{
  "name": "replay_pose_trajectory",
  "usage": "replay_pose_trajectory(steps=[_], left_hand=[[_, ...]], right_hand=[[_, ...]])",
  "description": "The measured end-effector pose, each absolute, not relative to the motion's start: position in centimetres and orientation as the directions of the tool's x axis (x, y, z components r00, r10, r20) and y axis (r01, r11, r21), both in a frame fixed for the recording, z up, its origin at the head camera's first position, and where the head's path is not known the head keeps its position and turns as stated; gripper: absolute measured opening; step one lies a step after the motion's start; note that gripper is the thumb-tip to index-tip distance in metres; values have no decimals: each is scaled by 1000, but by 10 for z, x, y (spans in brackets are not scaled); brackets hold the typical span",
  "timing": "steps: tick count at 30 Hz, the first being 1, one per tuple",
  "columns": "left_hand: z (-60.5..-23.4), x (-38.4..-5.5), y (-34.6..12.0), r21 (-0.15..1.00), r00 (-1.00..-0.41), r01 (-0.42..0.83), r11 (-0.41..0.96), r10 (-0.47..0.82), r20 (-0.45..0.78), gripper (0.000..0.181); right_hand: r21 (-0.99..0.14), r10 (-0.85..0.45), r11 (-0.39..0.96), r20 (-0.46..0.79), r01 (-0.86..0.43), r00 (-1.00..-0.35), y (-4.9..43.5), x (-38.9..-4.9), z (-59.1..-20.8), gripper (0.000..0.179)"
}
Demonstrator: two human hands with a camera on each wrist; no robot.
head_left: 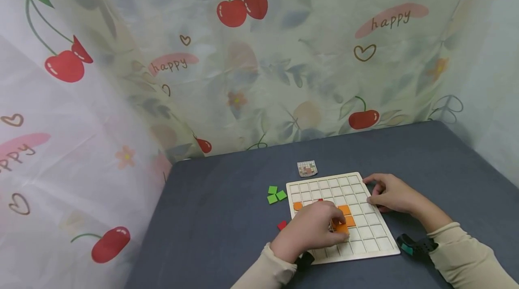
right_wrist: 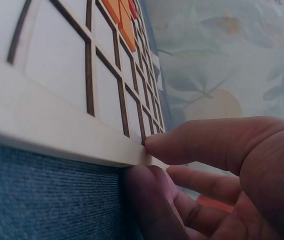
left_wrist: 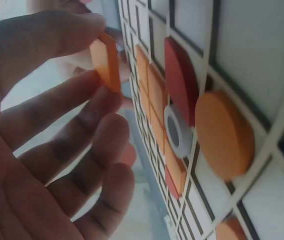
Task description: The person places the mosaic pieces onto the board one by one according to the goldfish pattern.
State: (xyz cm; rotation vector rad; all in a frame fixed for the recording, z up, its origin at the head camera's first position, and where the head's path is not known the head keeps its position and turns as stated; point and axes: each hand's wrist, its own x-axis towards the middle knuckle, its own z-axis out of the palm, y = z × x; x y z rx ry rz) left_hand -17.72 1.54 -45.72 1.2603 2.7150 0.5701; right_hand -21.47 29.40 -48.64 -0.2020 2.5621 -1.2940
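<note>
A pale wooden grid board [head_left: 370,246] lies on the dark table. Above its middle, my left hand [head_left: 310,226] pinches an orange square tile [left_wrist: 106,65] between thumb and fingertips. Other orange square tiles [head_left: 344,210] sit in the cells nearby. The left wrist view also shows a round orange piece [left_wrist: 224,135], a dark red piece [left_wrist: 180,80] and a grey-white ring-shaped piece [left_wrist: 184,132] on the grid. At the board's right edge, my right hand [head_left: 393,196] grips the rim, one digit on top and another against its side. My left hand hides part of the grid.
Three green square tiles [head_left: 272,198] lie left of the board, with a red tile [head_left: 281,225] nearer me. A small card with a printed grid pattern [head_left: 307,169] rests behind the board. A cherry-printed curtain [head_left: 284,55] borders the table's back and left.
</note>
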Motion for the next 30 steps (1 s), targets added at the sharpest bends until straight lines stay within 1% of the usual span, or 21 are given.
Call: replay_pose_trajectory(steps=[4,9,13,21,30], left_hand=[[-461,-176,20,309,-658,728,612,750,66,12],[-462,-173,23,262,-659,736,624,749,68,11],[-462,-172,22,256,-659,737,626,750,63,11],[-463,-172,21,292,-677,704,647,736,-2,9],[-464,-173,22,287,-676,703,651,737,-16,9]], right_hand=[[-806,-245,592,-168,-10,-955,294,-215,-486,63],[-806,-245,592,-166,-12,-955,294,-215,-486,63],[-806,-247,592,-158,-20,-956,294,-215,-486,63],[-804,-243,594,-148,-26,-959,294,-214,-486,62],[-808,-241,590,-160,-13,-957,294,-214,-485,64]])
